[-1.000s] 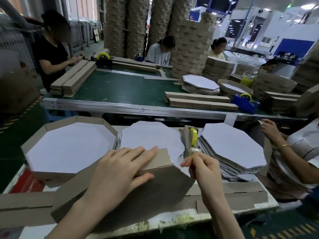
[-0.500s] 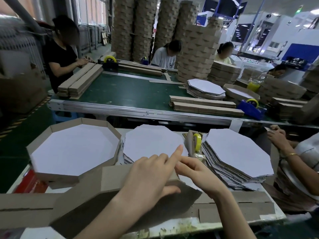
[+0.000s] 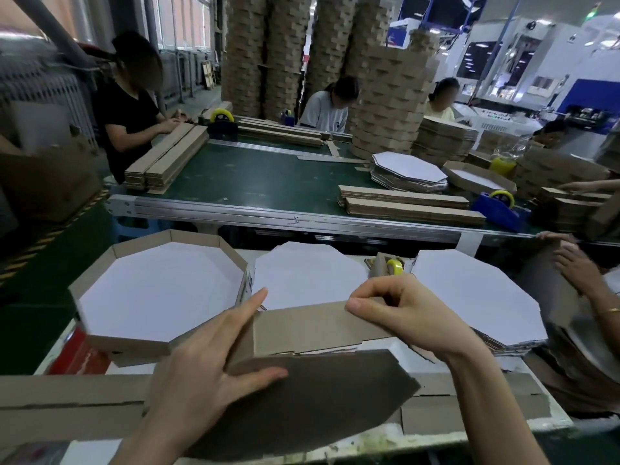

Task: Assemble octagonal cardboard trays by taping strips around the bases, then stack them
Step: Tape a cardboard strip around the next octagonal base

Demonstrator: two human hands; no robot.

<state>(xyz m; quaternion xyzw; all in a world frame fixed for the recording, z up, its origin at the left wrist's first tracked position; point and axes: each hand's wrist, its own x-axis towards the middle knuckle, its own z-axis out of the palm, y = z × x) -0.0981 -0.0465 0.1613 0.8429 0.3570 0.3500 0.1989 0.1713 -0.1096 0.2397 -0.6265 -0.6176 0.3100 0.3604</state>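
Observation:
A brown cardboard strip (image 3: 302, 325) stands bent against an octagonal base (image 3: 312, 397) that lies brown side up in front of me. My left hand (image 3: 214, 360) holds the strip's left corner, fingers behind it and thumb lying on the base. My right hand (image 3: 402, 310) pinches the strip's top right edge with curled fingers. A finished tray (image 3: 100, 323) with a white floor sits to the left. Two piles of white octagonal bases (image 3: 302, 273) (image 3: 476, 297) lie behind, with a yellow tape roll (image 3: 394, 266) between them.
Loose strips (image 3: 67, 404) lie along the near edge of the white table. Another person's hand (image 3: 580, 270) works at the right. Beyond is a green conveyor (image 3: 261, 182) with strip bundles, a blue tape dispenser (image 3: 500, 209), tall tray stacks and seated workers.
Both hands shifted along the strip: the left slid to its left corner, the right rose from the base's edge to pinch the strip's top right. The strip now stands more upright.

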